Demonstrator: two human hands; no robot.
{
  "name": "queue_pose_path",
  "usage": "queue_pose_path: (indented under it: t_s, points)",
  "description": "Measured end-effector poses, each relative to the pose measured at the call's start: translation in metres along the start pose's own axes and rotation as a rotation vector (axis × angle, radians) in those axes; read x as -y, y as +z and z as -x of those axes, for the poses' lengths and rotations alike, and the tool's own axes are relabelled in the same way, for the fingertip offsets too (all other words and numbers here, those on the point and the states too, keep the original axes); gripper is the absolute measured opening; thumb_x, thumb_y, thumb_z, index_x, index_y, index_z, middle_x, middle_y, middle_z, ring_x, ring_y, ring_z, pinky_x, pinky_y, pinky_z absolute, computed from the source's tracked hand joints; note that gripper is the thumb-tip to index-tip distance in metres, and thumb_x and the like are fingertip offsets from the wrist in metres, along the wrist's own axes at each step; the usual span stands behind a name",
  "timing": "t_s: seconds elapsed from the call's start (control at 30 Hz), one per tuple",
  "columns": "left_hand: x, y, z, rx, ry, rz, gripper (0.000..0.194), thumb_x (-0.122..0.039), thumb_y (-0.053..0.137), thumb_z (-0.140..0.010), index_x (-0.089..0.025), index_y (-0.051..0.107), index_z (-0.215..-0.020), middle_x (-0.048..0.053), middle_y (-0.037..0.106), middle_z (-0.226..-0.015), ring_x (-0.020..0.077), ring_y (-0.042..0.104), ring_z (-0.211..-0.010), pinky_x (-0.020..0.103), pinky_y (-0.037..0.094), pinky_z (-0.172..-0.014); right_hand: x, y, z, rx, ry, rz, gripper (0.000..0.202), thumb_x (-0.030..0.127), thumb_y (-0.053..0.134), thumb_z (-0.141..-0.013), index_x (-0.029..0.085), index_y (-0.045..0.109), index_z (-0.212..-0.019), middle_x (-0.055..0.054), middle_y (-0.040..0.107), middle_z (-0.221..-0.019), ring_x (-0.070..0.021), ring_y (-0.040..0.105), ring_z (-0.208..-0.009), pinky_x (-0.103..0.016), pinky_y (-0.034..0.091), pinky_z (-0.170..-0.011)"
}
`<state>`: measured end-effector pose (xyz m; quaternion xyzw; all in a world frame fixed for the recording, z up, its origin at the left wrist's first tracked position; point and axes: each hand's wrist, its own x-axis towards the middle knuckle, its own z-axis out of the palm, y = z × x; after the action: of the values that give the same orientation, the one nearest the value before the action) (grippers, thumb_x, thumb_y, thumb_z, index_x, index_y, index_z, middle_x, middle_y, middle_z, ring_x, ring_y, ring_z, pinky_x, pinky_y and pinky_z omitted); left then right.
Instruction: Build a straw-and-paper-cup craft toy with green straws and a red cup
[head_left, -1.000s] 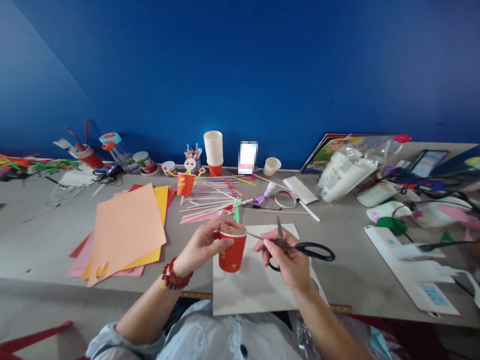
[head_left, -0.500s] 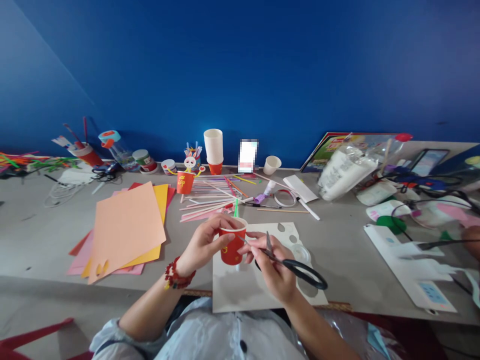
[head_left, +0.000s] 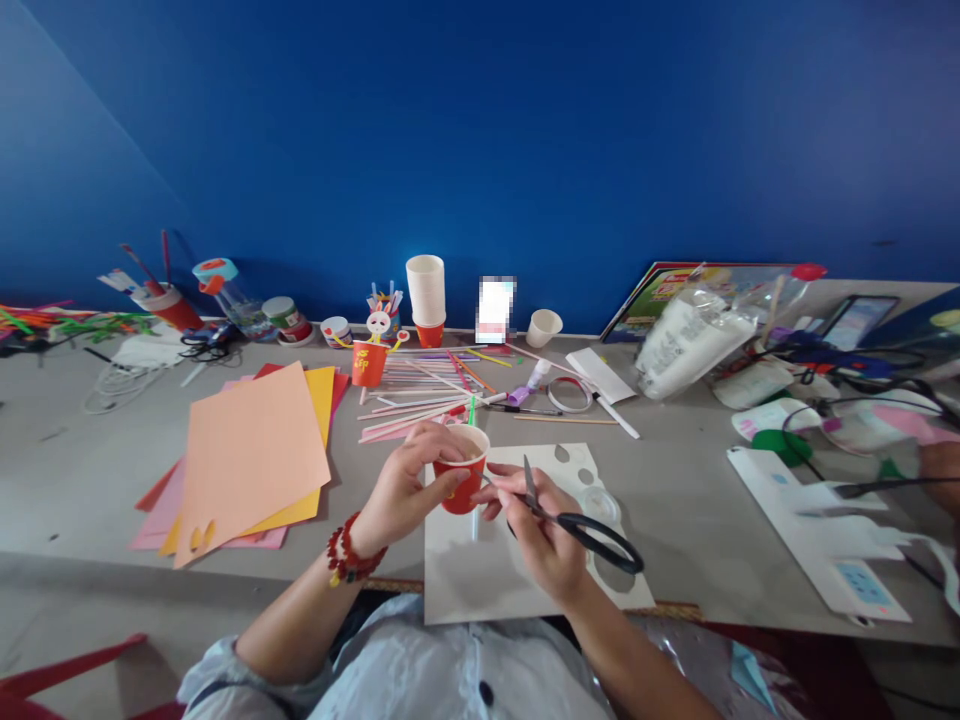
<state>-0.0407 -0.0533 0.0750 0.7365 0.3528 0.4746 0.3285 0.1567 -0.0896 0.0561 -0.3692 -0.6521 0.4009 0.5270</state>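
Both hands meet about a red cup [head_left: 466, 494], which we find at the center of the frame, held above a white board [head_left: 480, 585]. Compared with one second earlier, the point of the scissors [head_left: 574, 520] lies lower, beside the cup's outer wall instead of its rim, and the cup's mouth shows more openly. We judge that the work now centers on the wall (whether the point touches it, we cannot tell). The left hand [head_left: 405, 482] is clamped on the cup, fingers over the rim and thumb outside; the right hand [head_left: 546, 535] is closed around the scissors, whose blades stand apart. Toward the top of the frame, we note a green straw [head_left: 472, 410] just behind the cup. At lower center, the board's near edge overhangs the table; at right, gray tabletop [head_left: 679, 490] between board and power strip [head_left: 806, 530] offers the widest room for the scissors.
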Motion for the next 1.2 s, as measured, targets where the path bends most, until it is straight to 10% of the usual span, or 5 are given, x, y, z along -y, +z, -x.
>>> queue_pose_path:
  t_s: [0.2, 0.5, 0.7, 0.83, 1.2]
  points:
    - [-0.001, 0.000, 0.000, -0.015, 0.079, -0.144, 0.004, -0.018, 0.065, -0.087, -0.020, 0.065, -0.090, 0.008, 0.070, -0.090, 0.0240, 0.060, -0.097, 0.041, 0.047, -0.088, -0.003, 0.004, 0.000, 0.000, 0.075, -0.100, 0.012, 0.023, 0.048, -0.099, 0.024, 0.059, -0.102, -0.006, 0.075, -0.097, -0.0179, 0.072, -0.071, -0.033, 0.059, -0.069]
    - [0.002, -0.014, -0.003, 0.167, -0.048, -0.108, 0.007, -0.022, 0.061, -0.090, -0.020, 0.065, -0.096, 0.009, 0.071, -0.103, 0.0225, 0.063, -0.102, 0.037, 0.049, -0.090, 0.004, -0.022, -0.027, 0.363, -0.295, 0.290, 0.021, 0.012, 0.051, -0.088, 0.025, 0.065, -0.097, -0.003, 0.076, -0.088, -0.0227, 0.072, -0.088, -0.047, 0.052, -0.100]
    - [0.002, -0.001, 0.000, 0.064, 0.101, -0.347, 0.010, -0.016, 0.057, -0.090, -0.022, 0.064, -0.090, 0.007, 0.074, -0.095, 0.0229, 0.063, -0.100, 0.048, 0.037, -0.107, -0.017, 0.011, -0.011, -0.038, 0.181, -0.238, 0.013, 0.027, 0.051, -0.096, 0.021, 0.061, -0.092, -0.004, 0.075, -0.079, -0.0183, 0.071, -0.064, -0.032, 0.058, -0.063]
    - [0.004, 0.001, 0.003, 0.031, 0.086, -0.438, 0.012, -0.017, 0.055, -0.091, -0.024, 0.064, -0.089, 0.004, 0.075, -0.095, 0.0222, 0.064, -0.100, 0.054, 0.022, -0.117, -0.020, 0.026, -0.006, -0.181, 0.298, -0.401, 0.011, 0.030, 0.056, -0.094, 0.021, 0.057, -0.089, -0.003, 0.075, -0.076, -0.0192, 0.072, -0.064, -0.033, 0.058, -0.066]
    - [0.005, -0.011, -0.004, 0.054, -0.043, -0.114, 0.013, -0.030, 0.065, -0.090, -0.020, 0.070, -0.096, 0.008, 0.073, -0.095, 0.0226, 0.066, -0.095, 0.037, 0.051, -0.089, -0.004, -0.018, -0.025, 0.240, -0.214, 0.247, 0.022, 0.020, 0.046, -0.098, 0.029, 0.063, -0.109, -0.004, 0.075, -0.095, -0.0229, 0.070, -0.096, -0.048, 0.048, -0.104]
